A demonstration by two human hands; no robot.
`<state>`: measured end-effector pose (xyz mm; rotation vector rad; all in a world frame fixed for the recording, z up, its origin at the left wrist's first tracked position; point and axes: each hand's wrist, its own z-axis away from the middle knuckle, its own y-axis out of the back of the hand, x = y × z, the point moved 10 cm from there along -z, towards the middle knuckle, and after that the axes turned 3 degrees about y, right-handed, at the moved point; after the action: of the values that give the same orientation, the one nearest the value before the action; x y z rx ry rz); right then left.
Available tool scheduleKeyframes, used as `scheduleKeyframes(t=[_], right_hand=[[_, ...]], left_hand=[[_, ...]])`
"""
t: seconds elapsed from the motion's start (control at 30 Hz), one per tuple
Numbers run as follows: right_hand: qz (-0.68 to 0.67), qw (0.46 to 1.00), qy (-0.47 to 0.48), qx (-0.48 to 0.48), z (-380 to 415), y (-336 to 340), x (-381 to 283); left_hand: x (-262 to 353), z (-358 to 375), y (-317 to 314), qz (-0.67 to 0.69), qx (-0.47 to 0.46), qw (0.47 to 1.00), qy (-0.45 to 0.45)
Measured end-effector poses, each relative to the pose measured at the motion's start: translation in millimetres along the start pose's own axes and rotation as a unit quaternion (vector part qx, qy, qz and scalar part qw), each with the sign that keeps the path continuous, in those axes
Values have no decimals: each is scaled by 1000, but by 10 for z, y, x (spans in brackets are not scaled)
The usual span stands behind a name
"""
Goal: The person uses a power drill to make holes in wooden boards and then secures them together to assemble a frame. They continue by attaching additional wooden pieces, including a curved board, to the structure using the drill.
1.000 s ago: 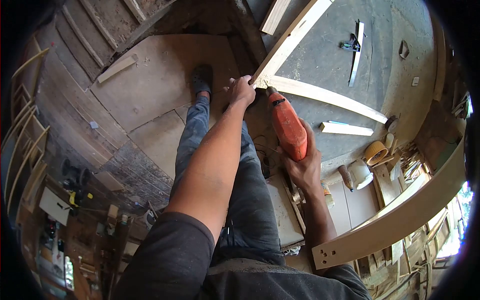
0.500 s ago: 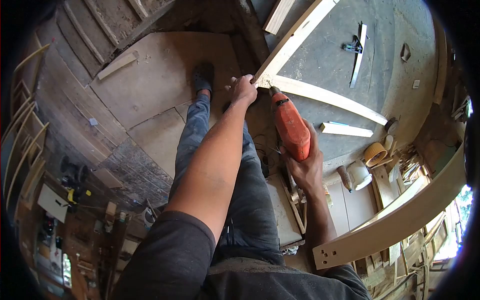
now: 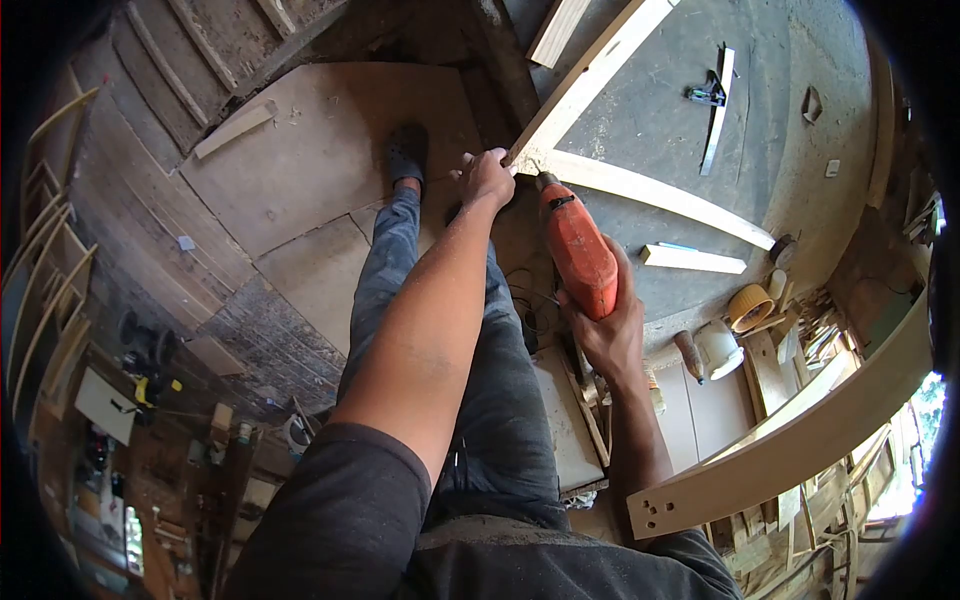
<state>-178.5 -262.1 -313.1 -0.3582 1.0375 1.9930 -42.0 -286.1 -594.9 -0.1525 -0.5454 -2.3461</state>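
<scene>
My right hand (image 3: 612,335) is wrapped round the rear of a red power drill (image 3: 580,250). The drill's front end points at the corner where a straight wooden bar (image 3: 590,90) meets a curved wooden piece (image 3: 660,193), with wood shavings lying around the bit. At the end of that corner, my left hand (image 3: 485,182) has its fingers round the wood's edge, partly hidden. Both wooden pieces rest on a dark worktable (image 3: 650,130).
A combination square (image 3: 715,100), a short wood block (image 3: 695,260), a yellow-brown cup (image 3: 750,307) and a white container (image 3: 718,348) lie to the right. A wide curved board (image 3: 790,460) juts in at lower right. A wooden strip (image 3: 236,130) lies at upper left.
The rear of the drill and my right hand have shifted very slightly to the left. My left hand stays at the corner.
</scene>
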Motion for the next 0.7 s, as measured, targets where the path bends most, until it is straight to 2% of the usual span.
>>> scheduleKeyframes(t=[0.7], right_hand=[[56,998,-32,-5,-24,-25,22]], left_hand=[[-3,-16,-21,8,7,1000,-9]])
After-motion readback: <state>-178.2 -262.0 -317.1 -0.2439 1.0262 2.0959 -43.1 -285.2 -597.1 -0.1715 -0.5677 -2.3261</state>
